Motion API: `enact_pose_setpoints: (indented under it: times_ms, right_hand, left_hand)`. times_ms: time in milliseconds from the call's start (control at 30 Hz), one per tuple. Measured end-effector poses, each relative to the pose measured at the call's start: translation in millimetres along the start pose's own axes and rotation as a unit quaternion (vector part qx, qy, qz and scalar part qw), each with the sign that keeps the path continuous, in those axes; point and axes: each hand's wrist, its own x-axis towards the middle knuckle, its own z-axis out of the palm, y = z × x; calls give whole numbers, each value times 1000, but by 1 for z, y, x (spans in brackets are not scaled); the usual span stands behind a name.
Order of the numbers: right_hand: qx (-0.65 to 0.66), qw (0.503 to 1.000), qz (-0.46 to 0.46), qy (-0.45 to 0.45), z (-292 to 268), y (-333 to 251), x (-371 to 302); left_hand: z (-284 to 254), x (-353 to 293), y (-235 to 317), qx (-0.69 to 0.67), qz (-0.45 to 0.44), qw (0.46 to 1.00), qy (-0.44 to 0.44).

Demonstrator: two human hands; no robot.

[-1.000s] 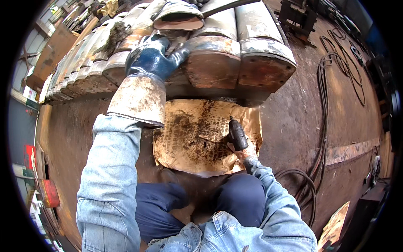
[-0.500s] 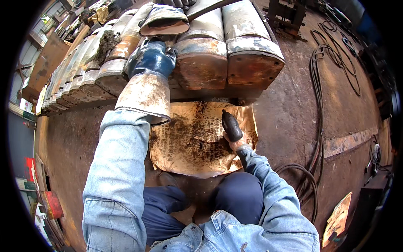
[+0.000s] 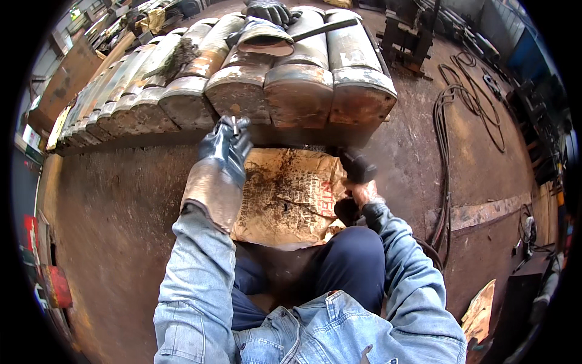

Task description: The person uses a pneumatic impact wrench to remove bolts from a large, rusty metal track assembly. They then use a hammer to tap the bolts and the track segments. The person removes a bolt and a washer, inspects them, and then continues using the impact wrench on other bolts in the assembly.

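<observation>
My left hand (image 3: 225, 145), in a dark blue coated glove with a stained pale cuff, is raised just in front of the row of rollers. Its fingers are curled round a small shiny metal piece (image 3: 235, 125), whose kind is too small to make out. My bare right hand (image 3: 364, 193) grips a black cordless power driver (image 3: 359, 168), held above the right edge of a paper sack (image 3: 273, 224). The driver's nose is dark and blurred. Large worn rollers (image 3: 297, 97) with scuffed, rusty end faces lie side by side ahead of both hands.
A dark glove (image 3: 267, 12) with a pale cuff and a long dark bar (image 3: 327, 28) rest on the rollers. A clump of dark fibre (image 3: 182, 56) lies farther left. Cables (image 3: 445, 158) run along the brown floor at right, near a torn board (image 3: 479, 312).
My left hand has drawn back from the roller ends toward me, now with a small metal piece showing in its fingers. My right hand and the driver have shifted slightly right and up.
</observation>
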Motion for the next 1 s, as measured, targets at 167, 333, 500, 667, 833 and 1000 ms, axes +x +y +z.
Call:
enact_pose_setpoints:
  times_ms: [167,333,500,667,833,1000]
  right_hand:
    - [-9,987,-160,-12,-44,-111,-1]
    - [-46,975,-182,-118,-23,-225,-79]
    - [50,901,-409,-138,27,-219,-118]
    - [80,917,-305,-244,56,-216,-118]
    - [-77,890,-404,-196,53,-229,-124]
    - [-50,897,-403,-175,57,-228,-127]
  left_hand:
    - [-29,-35,8,-126,-92,986,-52]
    - [-23,-67,0,-128,-35,991,-14]
    - [-19,-60,-20,-213,-94,969,-88]
    - [-28,-66,-18,-214,-19,971,-105]
    - [-20,-81,-13,-199,-7,976,-90]
    - [-23,-76,-17,-195,-39,971,-129]
